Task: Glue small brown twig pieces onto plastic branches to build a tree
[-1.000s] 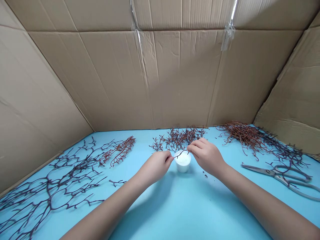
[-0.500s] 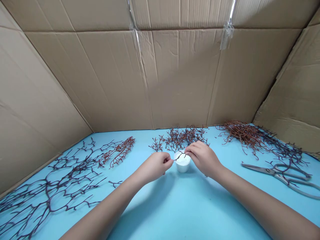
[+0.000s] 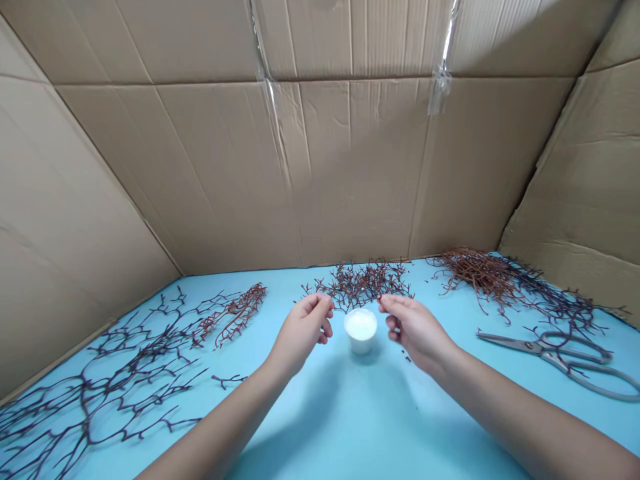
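Observation:
A small white cup (image 3: pixel 361 343) with white contents stands between my hands. On its left, my left hand (image 3: pixel 305 330) is closed, thumb and forefinger pinched; anything in the pinch merges with the twigs behind. To the right of the cup, my right hand (image 3: pixel 415 330) pinches a tiny dark-red twig piece (image 3: pixel 379 298) at the fingertips, most of it hidden. Just beyond both hands lies a heap of small dark-red branching twigs (image 3: pixel 367 280). Small dark bits (image 3: pixel 407 358) lie on the blue surface beneath my right hand.
Large dark branches (image 3: pixel 85 400) spread over the left side, beside a reddish twig bundle (image 3: pixel 240 313). At the right lie metal scissors (image 3: pixel 540 348) and a pile of thin brown-red stems (image 3: pixel 475 273). Cardboard walls (image 3: pixel 350 180) enclose the blue table (image 3: pixel 370 427).
My hands have moved apart, left hand leftward and right hand rightward. The dark twig that spanned between them over the cup no longer shows there. The view has shifted slightly.

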`<state>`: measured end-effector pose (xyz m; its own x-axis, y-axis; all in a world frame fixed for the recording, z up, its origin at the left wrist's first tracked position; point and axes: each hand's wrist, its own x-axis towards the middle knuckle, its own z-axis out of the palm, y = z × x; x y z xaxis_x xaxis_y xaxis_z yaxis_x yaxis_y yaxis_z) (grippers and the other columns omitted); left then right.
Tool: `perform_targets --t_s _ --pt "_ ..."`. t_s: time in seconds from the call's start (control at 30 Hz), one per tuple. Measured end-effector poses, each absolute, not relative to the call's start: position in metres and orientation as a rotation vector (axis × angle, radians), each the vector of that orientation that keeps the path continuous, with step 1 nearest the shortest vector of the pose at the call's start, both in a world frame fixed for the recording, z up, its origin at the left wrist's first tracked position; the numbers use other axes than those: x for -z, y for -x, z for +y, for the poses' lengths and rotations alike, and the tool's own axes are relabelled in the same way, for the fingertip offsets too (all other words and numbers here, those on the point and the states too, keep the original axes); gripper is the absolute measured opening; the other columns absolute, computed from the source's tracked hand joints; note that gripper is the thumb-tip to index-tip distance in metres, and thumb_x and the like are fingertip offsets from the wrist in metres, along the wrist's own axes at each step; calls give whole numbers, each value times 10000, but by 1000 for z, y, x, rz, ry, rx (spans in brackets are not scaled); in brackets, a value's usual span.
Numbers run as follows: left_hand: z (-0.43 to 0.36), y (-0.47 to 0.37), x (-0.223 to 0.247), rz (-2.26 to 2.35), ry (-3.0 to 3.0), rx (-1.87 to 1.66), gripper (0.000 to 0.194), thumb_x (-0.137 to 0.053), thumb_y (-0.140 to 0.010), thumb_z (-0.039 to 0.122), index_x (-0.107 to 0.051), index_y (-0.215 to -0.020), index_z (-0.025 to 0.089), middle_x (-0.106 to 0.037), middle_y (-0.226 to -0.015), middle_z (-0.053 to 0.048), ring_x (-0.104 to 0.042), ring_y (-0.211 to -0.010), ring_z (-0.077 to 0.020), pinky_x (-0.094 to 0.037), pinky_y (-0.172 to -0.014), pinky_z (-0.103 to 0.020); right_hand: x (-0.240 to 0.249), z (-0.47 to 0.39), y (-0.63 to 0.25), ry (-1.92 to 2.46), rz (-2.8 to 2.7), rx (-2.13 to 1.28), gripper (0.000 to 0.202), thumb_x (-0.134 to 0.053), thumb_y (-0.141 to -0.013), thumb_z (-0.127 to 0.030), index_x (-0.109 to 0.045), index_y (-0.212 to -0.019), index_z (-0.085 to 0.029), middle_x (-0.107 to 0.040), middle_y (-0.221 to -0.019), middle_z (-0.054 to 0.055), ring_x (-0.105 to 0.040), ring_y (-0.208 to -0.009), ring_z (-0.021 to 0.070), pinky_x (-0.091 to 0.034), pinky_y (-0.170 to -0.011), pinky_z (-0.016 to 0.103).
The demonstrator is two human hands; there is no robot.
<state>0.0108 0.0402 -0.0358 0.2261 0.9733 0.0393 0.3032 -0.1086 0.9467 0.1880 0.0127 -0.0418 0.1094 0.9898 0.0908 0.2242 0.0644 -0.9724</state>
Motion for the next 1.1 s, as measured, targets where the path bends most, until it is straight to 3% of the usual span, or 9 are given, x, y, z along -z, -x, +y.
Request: perform_targets --t_s 0.1,0.17,0.27,0.43,0.77,0.87,0.97,1.03,1.1 --pt "26 -21 36 1175 -1580 -970 258 -515 -747 374 -534 -899 166 -564 -814 -37 -566 -697 -142 -455 -545 -233 31 -7 -176 1290 -1115 -1227 246 -452 -793 -393 -507 -726 -162 -519 -677 12 -360 -428 68 -330 -405 211" --pt "13 -26 34 1129 -1562 -1029 329 -592 -702 317 -554 -996 175 -590 -907 -70 -559 -853 -183 -476 -672 -274 28 -19 -171 1173 -843 -1438 214 -530 -761 -380 -516 -729 -169 -517 -721 2 -340 -432 49 -304 -408 190" --pt "-6 -32 29 1118 -1510 -1098 349 -624 -680 312 -580 -1005 194 -603 -1009 -87 -544 -935 -214 -465 -776 -325 32 -32 -169 1063 -612 -1548 201 -608 -720 -368 -543 -737 -179 -516 -743 -14 -325 -435 39 -274 -407 180" --pt "-25 -36 29 1119 -1395 -1077 290 -633 -666 379 -645 -891 197 -661 -968 -74 -586 -908 -229 -460 -825 -352 51 -53 -170 1068 -621 -1564 221 -598 -731 -398 -562 -740 -179 -527 -738 -26 -326 -409 28 -252 -410 187" --pt "-33 -47 47 1130 -1379 -917 282 -672 -594 430 -674 -699 168 -672 -815 -64 -597 -785 -240 -483 -748 -344 68 -81 -185 1186 -615 -1612 276 -590 -707 -450 -576 -734 -176 -585 -772 -16 -335 -356 13 -198 -383 182" --pt "-33 -48 49 1110 -1390 -878 280 -649 -620 438 -666 -696 169 -651 -731 -48 -589 -722 -220 -488 -706 -335 73 -83 -196 1253 -835 -1606 279 -513 -768 -434 -598 -736 -170 -605 -757 -5 -327 -351 22 -211 -375 183" --pt "-31 -51 53 1084 -1319 -824 288 -630 -639 449 -658 -721 175 -632 -676 -32 -585 -679 -197 -498 -693 -329 76 -80 -221 1463 -1345 -1315 271 -452 -818 -347 -642 -737 -172 -624 -679 10 -449 -441 81 -328 -442 208" --pt "-29 -53 55 1066 -1255 -780 285 -634 -634 447 -650 -728 178 -630 -714 -33 -584 -666 -180 -506 -681 -320 75 -73 -242 1586 -1682 -784 188 -482 -809 -256 -658 -785 -195 -650 -772 27 -560 -707 149 -406 -648 256" --pt "-28 -56 58 1045 -1227 -720 280 -632 -636 443 -638 -727 178 -619 -731 -30 -577 -652 -165 -510 -664 -309 71 -62 -260 1708 -1927 -350 199 -461 -828 -218 -646 -902 -222 -647 -872 35 -565 -814 173 -402 -726 281"
